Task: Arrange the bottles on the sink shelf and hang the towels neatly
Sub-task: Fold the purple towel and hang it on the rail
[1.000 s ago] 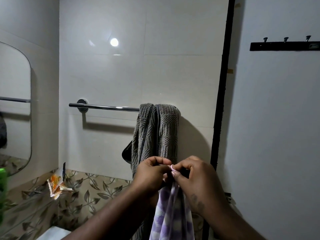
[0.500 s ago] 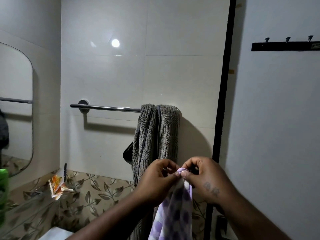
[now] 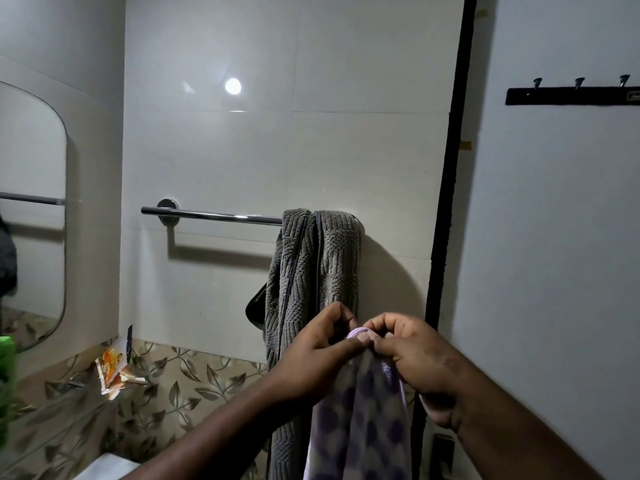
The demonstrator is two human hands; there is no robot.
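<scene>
Little differs from half a second earlier: the left hand [image 3: 313, 355] and right hand [image 3: 415, 358] still pinch the top edge of the purple patterned towel [image 3: 363, 420], which hangs below them. Behind it, a grey towel [image 3: 311, 265] drapes over the right end of the rail [image 3: 214, 215] on a pale tiled wall [image 3: 277, 150]. A mirror [image 3: 31, 202] is at left and a hook rack [image 3: 571, 97] at right. The forearms hide the grey towel's lower part.

No legible text; possibly blurred print on orange sachet [image 3: 110, 367]
</scene>
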